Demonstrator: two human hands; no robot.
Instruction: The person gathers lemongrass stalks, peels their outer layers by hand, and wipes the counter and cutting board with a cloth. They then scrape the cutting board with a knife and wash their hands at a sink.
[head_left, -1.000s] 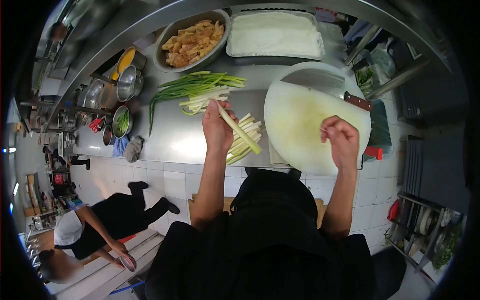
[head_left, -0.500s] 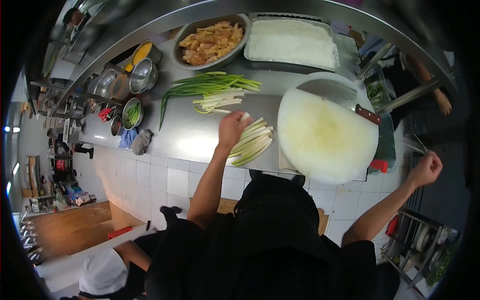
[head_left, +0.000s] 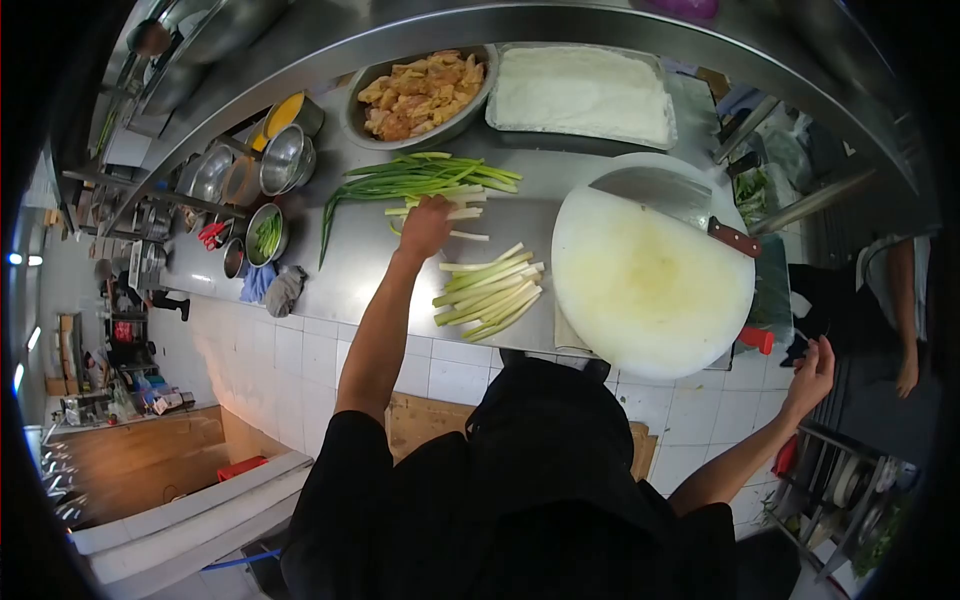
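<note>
My left hand [head_left: 426,228] reaches over the steel counter, its fingers closed around pale scallion stalks at the front of the back bunch. Long green scallion tops [head_left: 400,178] lie just beyond it. Nearer me is a pile of cut white scallion stalks [head_left: 492,292], apart from my left hand. Out past the counter's right end, my right hand [head_left: 812,375] is closed in a pinch. Something thin shows at its fingertips, too small to make out. A round white cutting board [head_left: 650,290] sits between the hands, with a wooden-handled cleaver [head_left: 735,237] across its far side.
At the back stand a metal bowl of raw meat pieces [head_left: 425,95] and a tray of white powder [head_left: 585,95]. Several steel bowls [head_left: 287,160] and folded cloths [head_left: 285,290] are to the left. A steel shelf edge [head_left: 480,30] runs overhead. Another person's arm [head_left: 903,310] is at right.
My left hand has moved left and away from me, from the near pile to the back stalks. My right hand is lower and closer in. The person at lower left has left view.
</note>
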